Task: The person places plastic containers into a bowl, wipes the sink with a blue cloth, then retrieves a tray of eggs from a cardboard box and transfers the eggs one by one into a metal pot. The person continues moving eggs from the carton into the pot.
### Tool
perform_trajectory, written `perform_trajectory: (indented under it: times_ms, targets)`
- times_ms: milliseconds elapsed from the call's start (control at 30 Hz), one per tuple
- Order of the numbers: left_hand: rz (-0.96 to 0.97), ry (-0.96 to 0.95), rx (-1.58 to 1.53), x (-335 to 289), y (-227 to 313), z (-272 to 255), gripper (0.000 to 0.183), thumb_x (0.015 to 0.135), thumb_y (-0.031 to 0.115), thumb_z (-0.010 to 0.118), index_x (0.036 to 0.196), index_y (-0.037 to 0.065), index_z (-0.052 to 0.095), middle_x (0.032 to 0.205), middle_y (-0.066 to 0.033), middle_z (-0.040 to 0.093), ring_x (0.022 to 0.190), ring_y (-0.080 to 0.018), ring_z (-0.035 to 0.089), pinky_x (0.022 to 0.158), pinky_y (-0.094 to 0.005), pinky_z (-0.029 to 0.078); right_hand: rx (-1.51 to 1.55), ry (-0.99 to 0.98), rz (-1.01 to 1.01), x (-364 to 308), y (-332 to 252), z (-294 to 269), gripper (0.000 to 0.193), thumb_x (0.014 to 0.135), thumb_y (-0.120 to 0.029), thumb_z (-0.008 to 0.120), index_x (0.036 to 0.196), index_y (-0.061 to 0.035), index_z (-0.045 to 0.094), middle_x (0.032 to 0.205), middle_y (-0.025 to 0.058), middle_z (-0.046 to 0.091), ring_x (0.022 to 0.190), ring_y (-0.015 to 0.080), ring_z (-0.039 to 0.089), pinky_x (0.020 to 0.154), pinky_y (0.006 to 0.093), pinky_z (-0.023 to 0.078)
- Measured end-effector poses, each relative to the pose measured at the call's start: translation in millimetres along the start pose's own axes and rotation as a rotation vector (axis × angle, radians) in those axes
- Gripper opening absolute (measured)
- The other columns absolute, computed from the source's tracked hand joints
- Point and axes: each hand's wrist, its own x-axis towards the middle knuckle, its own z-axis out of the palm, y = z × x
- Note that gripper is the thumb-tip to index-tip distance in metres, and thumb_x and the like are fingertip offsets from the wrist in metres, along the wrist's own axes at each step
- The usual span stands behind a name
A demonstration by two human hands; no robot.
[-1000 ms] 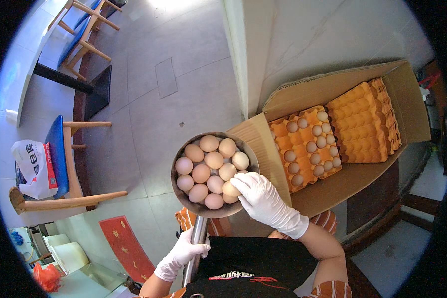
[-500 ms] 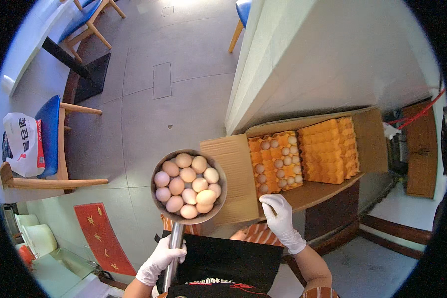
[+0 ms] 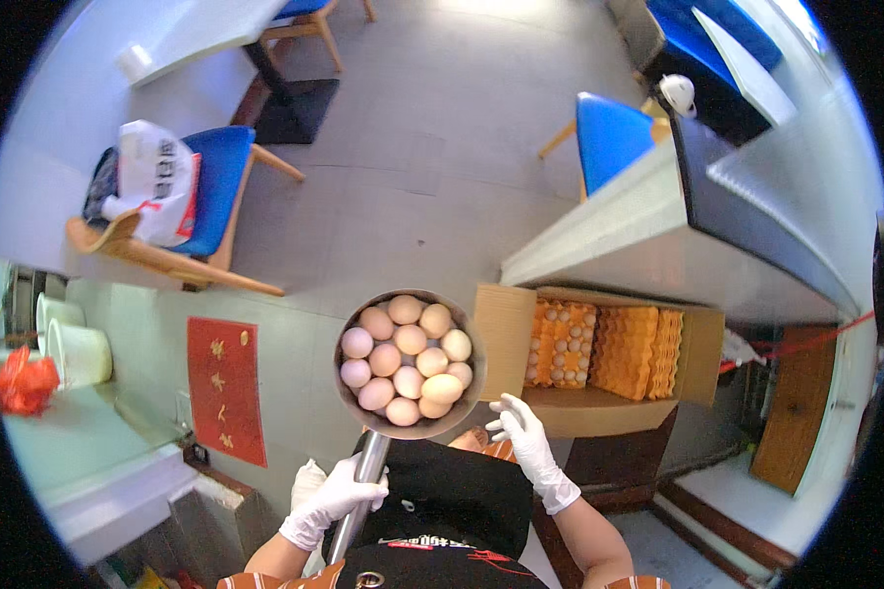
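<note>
My left hand, in a white glove, is wrapped round the handle of a long-handled metal pan. Many brown and cream eggs lie in the bowl of the pan. To the right, my right hand, also gloved in white, is empty with its fingers apart, in front of a cardboard box. Inside the box, an orange egg tray carries several eggs, with gaps between them. Beside it, more orange trays are stacked on edge.
A blue chair with a white bag stands at the far left. A red mat with gold writing lies left of the pan. Behind the box runs a white partition, with another blue chair beyond.
The view has swung, bringing the partition's dark top and more chairs into sight. My right hand has moved off the box's edge and its fingers have spread. My left hand keeps hold of the pan.
</note>
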Motion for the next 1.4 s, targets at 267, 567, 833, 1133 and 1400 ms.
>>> perform_trajectory:
  times_ms: [267, 567, 833, 1133, 1400]
  targets:
    - [0.163, 0.034, -0.259, -86, 38, -9, 0.036, 0.076, 0.015, 0.072, 0.101, -0.001, 0.051, 0.075, -0.0059, 0.056, 0.059, -0.0139, 0.056, 0.056, -0.0273, 0.048, -0.063, -0.394, 0.063, -14, -167, 109, 0.067, 0.091, -0.029, 0.063, 0.142, -0.0004, 0.030, 0.136, 0.0134, 0.046, 0.111, 0.0198, 0.054, 0.086, 0.0312, 0.050]
    - [0.318, 0.204, -0.425, -154, 0, -81, 0.031, 0.076, 0.016, 0.073, 0.097, 0.003, 0.055, 0.071, -0.0031, 0.056, 0.057, -0.0122, 0.056, 0.052, -0.0266, 0.046, -0.262, -0.600, -0.198, -14, -193, 260, 0.062, 0.083, -0.008, 0.060, 0.139, 0.0014, 0.033, 0.131, 0.0134, 0.050, 0.118, 0.0205, 0.048, 0.099, 0.0326, 0.042]
    - [0.337, 0.288, -0.653, -242, -25, -156, 0.019, 0.077, 0.010, 0.069, 0.093, 0.006, 0.059, 0.073, -0.0009, 0.060, 0.060, -0.0091, 0.055, 0.052, -0.0235, 0.045, -0.609, -0.647, 0.015, -7, -172, 411, 0.059, 0.084, -0.014, 0.058, 0.135, 0.0041, 0.036, 0.127, 0.0177, 0.053, 0.118, 0.0238, 0.049, 0.101, 0.0341, 0.041]
    - [0.484, 0.498, -0.905, -269, -47, -237, 0.024, 0.081, 0.010, 0.070, 0.103, 0.007, 0.059, 0.072, 0.0011, 0.060, 0.056, -0.0077, 0.054, 0.049, -0.0218, 0.044, -0.791, -0.806, -0.113, 32, -140, 560, 0.050, 0.084, -0.012, 0.059, 0.128, 0.0069, 0.043, 0.115, 0.0152, 0.059, 0.094, 0.0211, 0.061, 0.075, 0.0318, 0.054]
    - [0.520, 0.790, -1.107, -332, -72, -351, 0.030, 0.077, 0.012, 0.073, 0.101, 0.007, 0.057, 0.066, 0.0021, 0.054, 0.053, -0.0074, 0.049, 0.046, -0.0214, 0.040, -0.865, -1.116, 0.102, 38, -111, 777, 0.057, 0.080, -0.017, 0.062, 0.127, 0.0079, 0.043, 0.118, 0.0190, 0.057, 0.108, 0.0254, 0.055, 0.095, 0.0336, 0.044]
